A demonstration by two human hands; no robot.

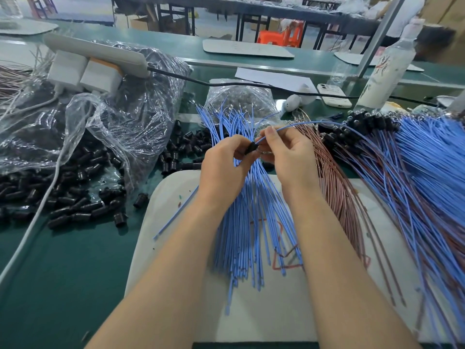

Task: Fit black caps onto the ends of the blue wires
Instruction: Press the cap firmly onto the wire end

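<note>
1. A black cap (251, 148) sits just above the middle of the frame, pinched between the curled thumb and fingers of the left hand (224, 165).
2. A single blue wire (302, 124) meets the cap's right end. The right hand (286, 154) pinches it just beside the cap between thumb and forefinger, with the other fingers curled underneath. From there the wire arcs up and to the right.
3. Whether the wire's tip is already inside the cap cannot be told, because the fingers hide the joint.
4. Directly under both hands, a loose bundle of blue wires (251, 222) fans out, its near ends lying on a white mat (176, 248) in the lower middle.
5. One stray blue wire (176, 212) lies slanted across the mat's left edge.
6. Just right of the bundle lies a sheaf of brown wires (337, 192). Beyond it, at the right edge, is a large pile of blue wires with black caps (364, 122) already on their far ends.
7. Loose black caps (75, 205) are heaped on the green table (63, 273) at the left, spilling from a crumpled clear plastic bag (113, 127).
8. A white cable (32, 222) crosses the heap towards the lower left.
9. In the upper left, a white power strip (95, 51) rests on the bag with plugs in it.
10. In the upper right stand a white bottle (385, 71) and, just left of it, a phone (333, 95) lying flat.
</note>
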